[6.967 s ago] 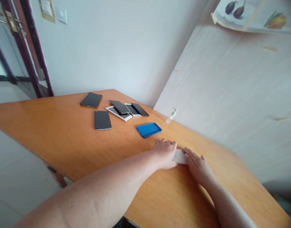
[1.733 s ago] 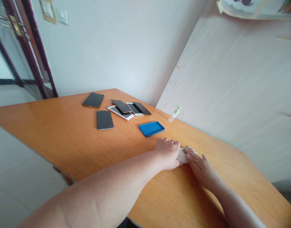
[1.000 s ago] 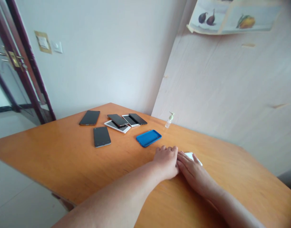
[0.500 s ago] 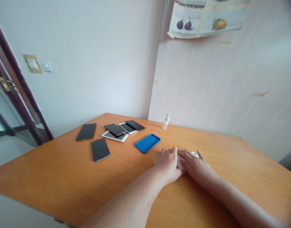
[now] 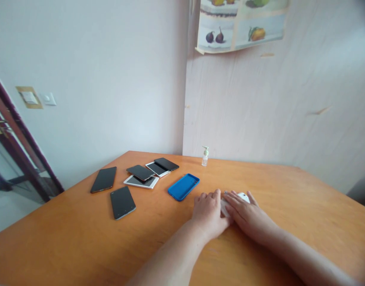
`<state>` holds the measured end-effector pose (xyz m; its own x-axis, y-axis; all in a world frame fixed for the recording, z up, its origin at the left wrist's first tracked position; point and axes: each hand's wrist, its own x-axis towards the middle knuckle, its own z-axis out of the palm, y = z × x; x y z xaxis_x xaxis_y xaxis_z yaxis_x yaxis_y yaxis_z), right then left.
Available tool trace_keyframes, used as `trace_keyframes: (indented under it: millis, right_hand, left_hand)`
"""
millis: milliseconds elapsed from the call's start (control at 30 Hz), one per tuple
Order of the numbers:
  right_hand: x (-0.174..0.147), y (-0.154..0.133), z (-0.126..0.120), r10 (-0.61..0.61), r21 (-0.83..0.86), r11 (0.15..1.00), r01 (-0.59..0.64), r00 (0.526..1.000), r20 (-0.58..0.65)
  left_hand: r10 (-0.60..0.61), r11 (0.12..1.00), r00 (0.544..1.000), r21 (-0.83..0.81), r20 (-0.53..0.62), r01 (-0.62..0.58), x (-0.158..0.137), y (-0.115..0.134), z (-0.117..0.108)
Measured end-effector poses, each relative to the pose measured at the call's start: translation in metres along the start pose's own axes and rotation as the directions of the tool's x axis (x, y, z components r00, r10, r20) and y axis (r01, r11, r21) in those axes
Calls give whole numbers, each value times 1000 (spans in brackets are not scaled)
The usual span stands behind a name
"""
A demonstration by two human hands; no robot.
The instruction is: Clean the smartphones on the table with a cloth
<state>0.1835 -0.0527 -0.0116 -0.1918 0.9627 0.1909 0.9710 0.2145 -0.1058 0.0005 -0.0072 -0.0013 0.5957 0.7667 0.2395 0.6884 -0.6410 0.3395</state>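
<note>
A white phone [image 5: 243,197] lies on the table between my hands, mostly covered by them; its far right corner shows a dark camera spot. My left hand [image 5: 208,212] is at its left side, fingers curled and thumb along the near edge. Across its top rests my right hand [image 5: 245,214], fingers stretched out and lying flat. A pale greyish patch [image 5: 226,208] shows between the hands; whether it is the phone's back or a thin cover or cloth I cannot make out. Beyond my left hand lies an empty blue phone case [image 5: 184,187].
On the wooden table [image 5: 69,238], a black phone [image 5: 123,202] and another dark phone [image 5: 103,179] lie at left. A dark phone [image 5: 140,172] overlaps a white-framed phone [image 5: 140,182]; a similar pair [image 5: 166,164] lies behind. A small pump bottle [image 5: 204,157] stands near the wall.
The camera view has tilted and shifted, so the table items appear lower and slightly left. My hands keep nearly the same hold around the white phone.
</note>
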Motion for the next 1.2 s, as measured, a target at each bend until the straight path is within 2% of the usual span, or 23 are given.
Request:
trace_keyframes:
  millis: [67, 133, 267, 333, 400, 467, 567, 633, 733, 800, 900, 967, 1033, 1100, 1200]
  right_hand:
    - [-2, -13, -5, -102, 56, 993, 100, 994, 36]
    - [-2, -11, -7, -100, 59, 994, 97, 994, 53]
    - [-3, 19, -4, 123, -72, 990, -121, 992, 26]
    - [-4, 25, -3, 166, -108, 981, -163, 986, 22]
    - [-7, 16, -6, 99, -83, 992, -96, 994, 35]
    - [-10, -1, -12, -36, -16, 999, 37, 998, 47]
    - [-12, -16, -18, -179, 55, 983, 176, 981, 68]
    - [-11, -8, -17, -130, 28, 991, 129, 990, 62]
    - [-11, 17, -10, 56, -91, 994, -53, 998, 37]
    - [-12, 26, -6, 113, -153, 982, -108, 993, 25]
    - [-17, 12, -7, -13, -145, 989, 15, 1000, 17]
    - [-21, -6, -12, -145, -102, 984, 146, 989, 17]
    - [-23, -16, -18, -225, -66, 972, 227, 974, 39]
    - [-23, -13, -23, -197, -73, 977, 203, 978, 71]
    - [-19, 6, -25, 6, -169, 985, 9, 996, 91]
  left_hand:
    - [0, 1000, 1000, -4, -12, 0, 0, -1, 1]
    - [-3, 1000, 1000, -19, -21, 3, -1, -1, 1]
    - [-5, 999, 1000, -45, -9, 4, -1, -1, 0]
    - [0, 999, 1000, -51, -15, -1, -1, -2, 0]
    - [6, 998, 1000, -54, -21, -7, -1, -2, 0]
    - [10, 999, 1000, -51, -15, -10, -1, -3, 0]
    - [16, 999, 1000, -48, -15, -16, -2, -4, 0]
    - [23, 998, 1000, -55, -20, -25, -2, -5, 0]
    - [25, 998, 1000, -57, -18, -27, -1, -5, 0]
    - [23, 998, 1000, -54, -12, -24, -1, -5, 0]
    - [26, 998, 1000, -55, -7, -26, -1, -5, -1]
    - [20, 999, 1000, -50, -7, -20, -1, -5, -2]
    - [16, 999, 1000, -40, -7, -16, -1, -5, -3]
    - [24, 999, 1000, -31, -6, -24, -2, -5, -4]
    - [38, 999, 999, -25, -2, -38, -2, -4, -6]
